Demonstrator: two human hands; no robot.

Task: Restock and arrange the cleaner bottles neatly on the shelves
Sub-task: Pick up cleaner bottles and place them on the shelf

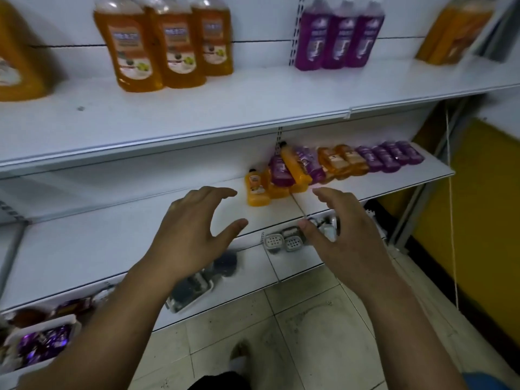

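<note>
On the middle shelf [112,243] a jumble of small orange and purple cleaner bottles [334,161] lies toppled in a row toward the right. One small orange bottle [254,188] stands upright at the row's left end. My left hand [194,229] and my right hand [343,229] hover open in front of this shelf, a little short of the bottles, each with fingers spread and holding nothing. On the top shelf [253,99] three large orange bottles [163,43] and three purple bottles [340,35] stand upright.
More large orange bottles stand at the far left [17,52] and far right [453,32] of the top shelf. The bottom shelf holds soap dishes [284,242], dark packets [197,285] and a white tray of purple items [42,342]. Tiled floor [309,333] lies below; a yellow wall [478,220] is on the right.
</note>
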